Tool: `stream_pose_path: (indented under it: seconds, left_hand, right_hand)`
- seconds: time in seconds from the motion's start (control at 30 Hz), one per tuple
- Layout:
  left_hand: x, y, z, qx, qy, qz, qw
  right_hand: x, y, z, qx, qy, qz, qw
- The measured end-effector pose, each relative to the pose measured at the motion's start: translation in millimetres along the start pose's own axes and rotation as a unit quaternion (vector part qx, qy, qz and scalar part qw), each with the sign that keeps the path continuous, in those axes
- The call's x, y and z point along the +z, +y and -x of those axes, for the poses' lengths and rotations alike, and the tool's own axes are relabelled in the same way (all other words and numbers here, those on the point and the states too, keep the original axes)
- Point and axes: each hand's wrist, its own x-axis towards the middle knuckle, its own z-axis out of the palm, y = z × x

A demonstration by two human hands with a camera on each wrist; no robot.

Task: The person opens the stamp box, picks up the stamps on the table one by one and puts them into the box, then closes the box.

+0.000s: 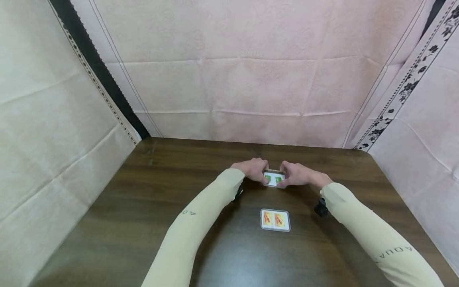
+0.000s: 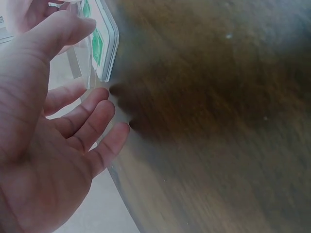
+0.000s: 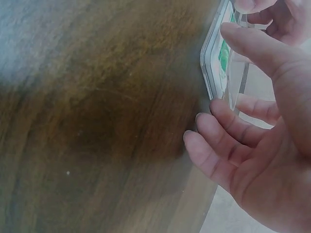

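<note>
My left hand and right hand are at opposite ends of a flat case of cards with green pictures, toward the back of the table. Between thumb and index finger, each hand pinches an end of a clear plastic lid, also visible as a thin transparent lid in the right wrist view. The lid stands tilted up, close against the white-edged cards. The other fingertips of both hands rest near or on the tabletop. Nearer me lies a second card case with two red and yellow pictures.
The dark brown wooden table has rounded far corners. Pale cloth hangs behind it and along both sides. Dark wrist devices sit at my cuffs, beneath cream sleeves.
</note>
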Motion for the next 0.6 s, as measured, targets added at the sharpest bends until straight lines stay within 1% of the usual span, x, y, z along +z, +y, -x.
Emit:
stream_pose_path:
  seconds: [0.13,0.37,0.6]
  left_hand:
    - [1.2,1.9,0.4,0.001,0.004,-0.012,0.9999]
    - [3.1,2.3,1.6,-0.004,0.006,-0.027,0.9996]
    - [5.3,1.8,2.4,-0.006,0.007,-0.035,0.9994]
  right_hand:
    - [0.9,-0.2,1.4,-0.001,0.004,0.003,1.0]
    - [2.5,-2.7,2.5,0.01,0.004,0.004,0.9999]
    - [2.9,-3.1,2.6,0.006,-0.003,0.007,1.0]
